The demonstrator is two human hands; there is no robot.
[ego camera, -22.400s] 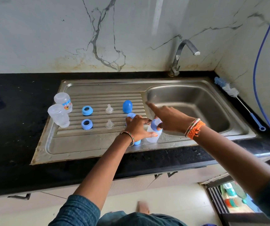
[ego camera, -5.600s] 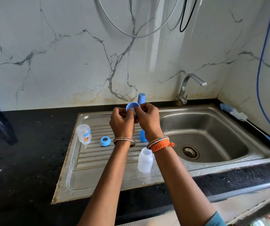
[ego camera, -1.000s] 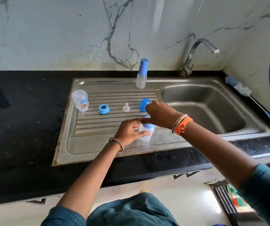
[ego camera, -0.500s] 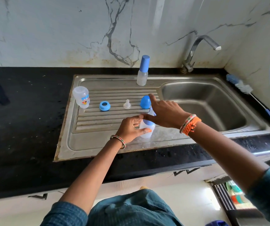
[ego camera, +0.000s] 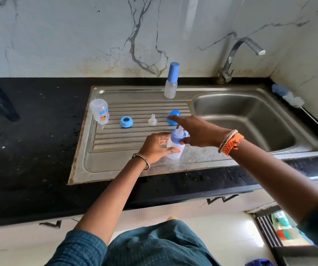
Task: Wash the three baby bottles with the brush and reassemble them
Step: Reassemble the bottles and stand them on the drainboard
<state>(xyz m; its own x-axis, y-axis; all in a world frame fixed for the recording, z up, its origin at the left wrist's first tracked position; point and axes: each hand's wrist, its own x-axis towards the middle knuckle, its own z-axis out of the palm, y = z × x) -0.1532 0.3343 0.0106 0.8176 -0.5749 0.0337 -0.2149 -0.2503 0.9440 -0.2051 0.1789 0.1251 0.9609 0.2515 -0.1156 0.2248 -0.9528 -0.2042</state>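
A: Head view, left to right: a bare bottle (ego camera: 99,111) stands at the left edge of the draining board (ego camera: 116,150), then a blue ring (ego camera: 126,121), a clear teat (ego camera: 152,120) and a blue cap (ego camera: 174,117) in a row along the ribs. Why spread out so?

B: Likely as a kit for the last bottle, each part within reach. At frame centre the left hand (ego camera: 157,147) wraps its fingers round the second bottle (ego camera: 175,147), steadying it upright on the board.

A: And the right hand (ego camera: 198,134)?

B: Thumb and curled fingers sit at that bottle's blue ring, apparently tightening it, the forefinger stretched toward the cap. My guess is the cap goes on next.

A: The finished one?

B: The capped bottle (ego camera: 171,81) stands upper centre, behind the ribs, out of the way.

A: Further right?

B: The basin (ego camera: 250,120), the tap (ego camera: 236,54) above it, and the brush (ego camera: 296,103) lying by the right wall. Black bench (ego camera: 29,150), veined marble wall (ego camera: 77,35), a blue hose at the far right edge.
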